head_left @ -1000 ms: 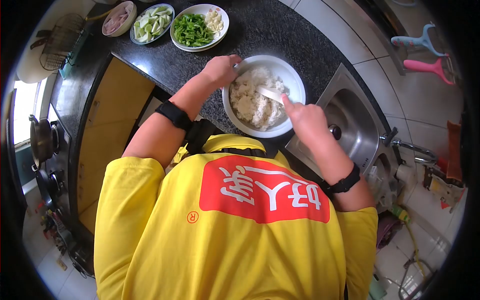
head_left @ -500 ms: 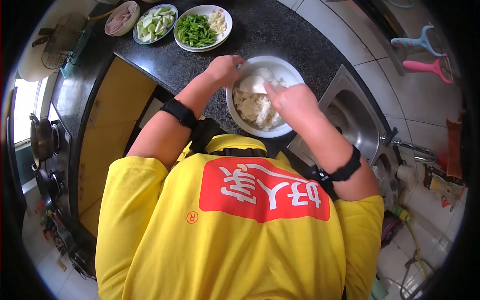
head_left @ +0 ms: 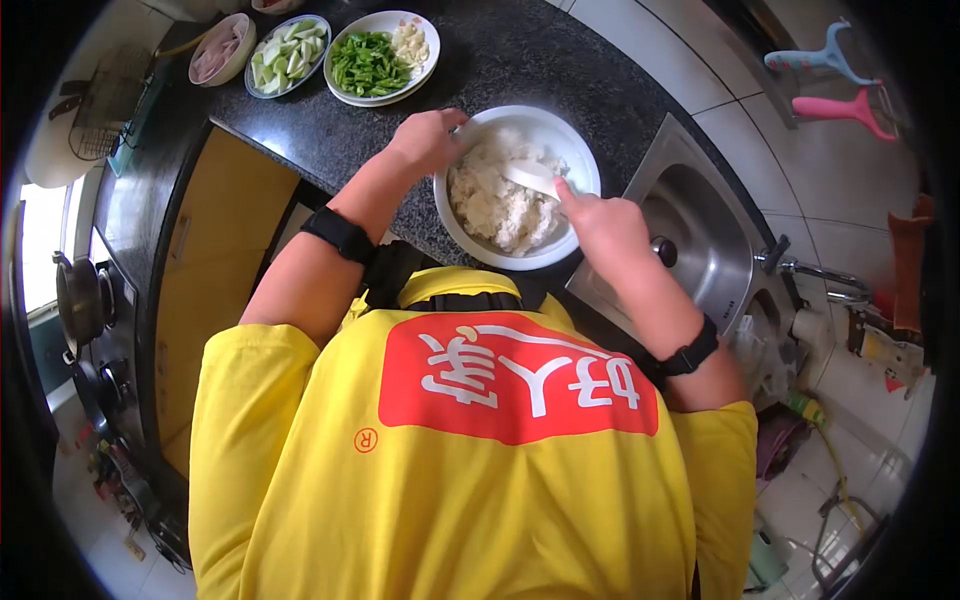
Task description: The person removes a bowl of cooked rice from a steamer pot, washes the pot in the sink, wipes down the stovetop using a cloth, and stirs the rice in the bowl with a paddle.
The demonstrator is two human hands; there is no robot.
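Note:
A white bowl (head_left: 578, 150) of cooked white rice (head_left: 495, 205) stands on the dark speckled counter in front of me. My left hand (head_left: 428, 140) grips the bowl's rim at its upper left, fingertips partly hidden. A white rice paddle (head_left: 528, 177) is in my right hand (head_left: 608, 228), its handle held in closed fingers over the bowl's right rim. The paddle's blade lies tilted on the rice, pointing left, and some of the rice is in loose clumps.
Behind the bowl are a plate (head_left: 432, 70) of chopped green vegetable and garlic, a dish of pale green slices (head_left: 288, 58) and a bowl of pinkish slices (head_left: 222, 48). A steel sink (head_left: 715, 250) is at right; peelers (head_left: 840, 106) hang on the wall. Pans (head_left: 82, 300) stand far left.
My right hand has moved a little down and right, drawing the paddle through the rice and turning its blade. My left hand keeps its place on the rim. The whole view has shifted slightly.

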